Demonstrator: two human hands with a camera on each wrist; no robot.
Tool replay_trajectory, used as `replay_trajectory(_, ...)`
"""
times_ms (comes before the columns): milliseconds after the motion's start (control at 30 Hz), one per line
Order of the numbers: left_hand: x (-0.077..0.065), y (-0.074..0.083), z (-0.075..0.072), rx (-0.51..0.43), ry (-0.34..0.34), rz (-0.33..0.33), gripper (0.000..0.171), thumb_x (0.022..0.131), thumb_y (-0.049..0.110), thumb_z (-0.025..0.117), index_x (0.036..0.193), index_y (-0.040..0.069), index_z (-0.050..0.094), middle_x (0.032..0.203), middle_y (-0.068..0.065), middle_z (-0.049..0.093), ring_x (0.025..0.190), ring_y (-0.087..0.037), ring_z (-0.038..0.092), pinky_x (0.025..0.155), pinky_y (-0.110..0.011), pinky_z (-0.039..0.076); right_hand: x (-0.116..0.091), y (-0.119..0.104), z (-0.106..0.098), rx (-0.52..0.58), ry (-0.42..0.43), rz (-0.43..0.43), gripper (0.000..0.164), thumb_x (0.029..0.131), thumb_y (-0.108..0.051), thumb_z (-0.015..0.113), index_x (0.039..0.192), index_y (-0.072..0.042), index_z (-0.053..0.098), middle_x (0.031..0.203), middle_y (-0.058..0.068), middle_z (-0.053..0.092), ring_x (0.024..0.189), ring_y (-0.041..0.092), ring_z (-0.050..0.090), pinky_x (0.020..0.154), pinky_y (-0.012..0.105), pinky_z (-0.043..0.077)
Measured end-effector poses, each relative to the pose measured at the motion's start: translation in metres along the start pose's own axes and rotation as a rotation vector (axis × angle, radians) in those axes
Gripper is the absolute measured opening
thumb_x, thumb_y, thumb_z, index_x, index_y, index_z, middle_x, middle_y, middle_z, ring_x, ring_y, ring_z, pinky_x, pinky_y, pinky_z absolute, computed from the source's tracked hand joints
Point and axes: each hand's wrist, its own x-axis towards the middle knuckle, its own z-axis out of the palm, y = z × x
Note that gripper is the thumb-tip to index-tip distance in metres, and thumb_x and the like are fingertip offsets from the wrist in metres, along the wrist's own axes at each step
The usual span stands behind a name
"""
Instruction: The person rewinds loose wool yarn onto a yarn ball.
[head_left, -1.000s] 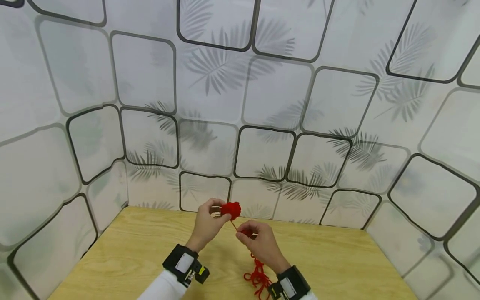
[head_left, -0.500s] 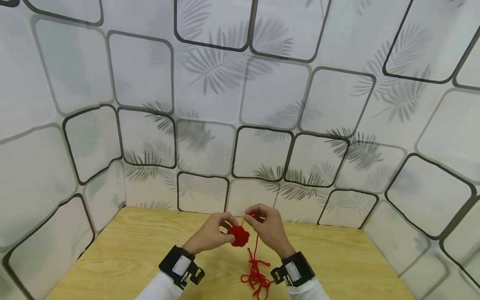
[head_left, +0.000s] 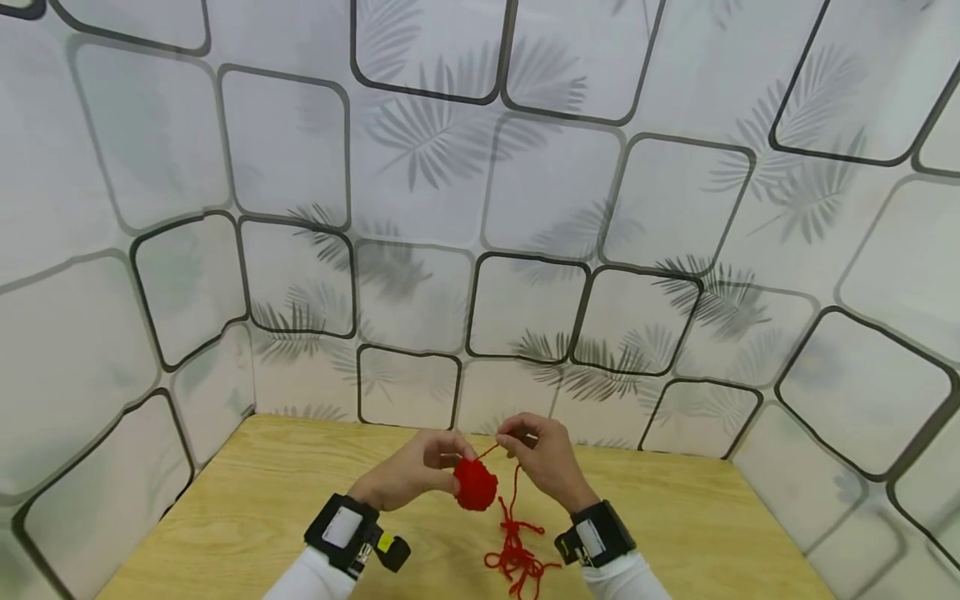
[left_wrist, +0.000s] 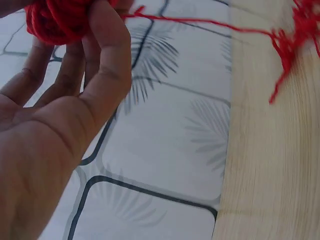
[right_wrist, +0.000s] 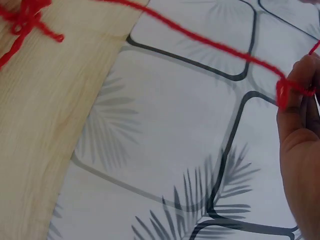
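A small red ball of yarn (head_left: 476, 485) is gripped between the thumb and fingers of my left hand (head_left: 412, 471); its wound strands show at the top of the left wrist view (left_wrist: 60, 22). My right hand (head_left: 547, 458), up and to the right of the ball, pinches the red yarn strand (head_left: 489, 451), which runs taut to the ball's top. From the right fingers the strand hangs down to a loose tangle of red yarn (head_left: 516, 554) on the table. In the right wrist view a small loop of yarn (right_wrist: 282, 94) lies against the fingers.
The wooden table (head_left: 300, 475) reaches back to a pale curtain-like backdrop (head_left: 420, 300) printed with dark rounded squares and leaves, which also stands at both sides. Black camera straps (head_left: 343, 533) circle both wrists over white sleeves.
The right hand has risen from below the ball to above and right of it, carrying the strand around. The left hand has come down and turned the ball. The tangle stays on the table.
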Motion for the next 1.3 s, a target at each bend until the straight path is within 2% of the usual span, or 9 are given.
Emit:
replay_trajectory(167, -0.002, 0.004, 0.001, -0.165, 0.103, 0.079, 0.027, 0.091, -0.005, 0.055, 0.112, 0.009, 0.064, 0.115, -0.007, 0.064, 0.109, -0.023, 0.064, 0.092, -0.036, 0.056, -0.008, 0.006, 0.008, 0.036, -0.050, 0.056, 0.008, 0.093, -0.001, 0.070, 0.101, -0.002, 0.071, 0.091, 0.011, 0.069, 0.073, 0.022, 0.062, 0.065, 0.030, 0.058)
replay_trajectory(433, 0.014, 0.005, 0.010, -0.207, 0.543, 0.118, 0.019, 0.094, -0.004, 0.059, 0.111, 0.002, 0.059, 0.119, -0.013, 0.061, 0.112, -0.027, 0.063, 0.095, -0.039, 0.055, -0.023, 0.010, 0.023, 0.085, -0.034, 0.143, 0.005, 0.089, -0.004, 0.075, 0.094, -0.003, 0.073, 0.083, 0.005, 0.068, 0.068, 0.012, 0.057, 0.060, 0.022, 0.047)
replay_trajectory(500, 0.018, 0.003, 0.011, -0.130, 0.668, 0.134, 0.020, 0.091, -0.006, 0.064, 0.111, -0.004, 0.059, 0.117, -0.016, 0.061, 0.108, -0.027, 0.064, 0.090, -0.037, 0.057, -0.026, 0.010, 0.025, 0.085, -0.040, 0.142, 0.004, 0.090, -0.004, 0.075, 0.093, -0.003, 0.072, 0.081, 0.005, 0.067, 0.066, 0.012, 0.055, 0.058, 0.022, 0.046)
replay_trajectory(567, 0.022, -0.001, 0.012, 0.038, 0.776, 0.143, 0.023, 0.089, -0.006, 0.069, 0.110, -0.007, 0.060, 0.115, -0.018, 0.062, 0.103, -0.028, 0.064, 0.084, -0.034, 0.058, -0.029, 0.009, 0.026, 0.084, -0.054, 0.143, 0.005, 0.090, -0.005, 0.074, 0.093, -0.002, 0.071, 0.081, 0.004, 0.067, 0.066, 0.012, 0.055, 0.058, 0.023, 0.047)
replay_trajectory(733, 0.024, -0.013, 0.013, 0.531, 0.909, 0.154, 0.025, 0.083, -0.004, 0.075, 0.105, -0.003, 0.064, 0.108, -0.018, 0.065, 0.093, -0.030, 0.064, 0.073, -0.031, 0.059, -0.033, 0.001, 0.024, 0.088, -0.080, 0.134, 0.003, 0.091, -0.003, 0.072, 0.092, -0.002, 0.069, 0.083, 0.004, 0.066, 0.069, 0.014, 0.058, 0.063, 0.025, 0.052)
replay_trajectory(900, 0.022, -0.020, 0.011, 0.858, 0.836, 0.130, 0.026, 0.079, -0.005, 0.074, 0.102, 0.002, 0.064, 0.103, -0.012, 0.061, 0.089, -0.027, 0.062, 0.071, -0.031, 0.058, -0.030, -0.005, 0.016, 0.064, -0.051, 0.070, 0.008, 0.090, -0.001, 0.073, 0.089, -0.007, 0.068, 0.084, 0.004, 0.065, 0.067, 0.013, 0.057, 0.062, 0.026, 0.053)
replay_trajectory(1033, 0.017, -0.020, 0.010, 0.974, 0.636, 0.047, 0.025, 0.077, -0.003, 0.076, 0.098, 0.004, 0.064, 0.098, -0.008, 0.060, 0.086, -0.022, 0.060, 0.068, -0.030, 0.056, -0.024, -0.007, 0.010, 0.031, 0.034, 0.053, 0.011, 0.087, 0.005, 0.073, 0.088, -0.005, 0.067, 0.081, 0.002, 0.065, 0.065, 0.012, 0.056, 0.059, 0.024, 0.050)
replay_trajectory(1133, 0.013, -0.016, 0.008, 0.895, 0.420, -0.041, 0.023, 0.077, -0.002, 0.075, 0.096, 0.005, 0.065, 0.098, -0.006, 0.062, 0.086, -0.021, 0.061, 0.068, -0.030, 0.056, -0.020, -0.019, 0.006, -0.002, 0.105, 0.061, 0.011, 0.086, 0.009, 0.072, 0.088, -0.001, 0.069, 0.080, 0.006, 0.066, 0.065, 0.013, 0.056, 0.059, 0.023, 0.049)
replay_trajectory(1300, 0.008, -0.010, 0.007, 0.575, 0.149, -0.120, 0.021, 0.079, -0.004, 0.071, 0.099, 0.002, 0.068, 0.104, -0.008, 0.064, 0.092, -0.023, 0.065, 0.075, -0.031, 0.057, -0.014, -0.023, 0.005, 0.007, 0.186, 0.089, 0.007, 0.086, 0.007, 0.075, 0.090, 0.001, 0.073, 0.082, 0.010, 0.070, 0.070, 0.019, 0.065, 0.066, 0.023, 0.054)
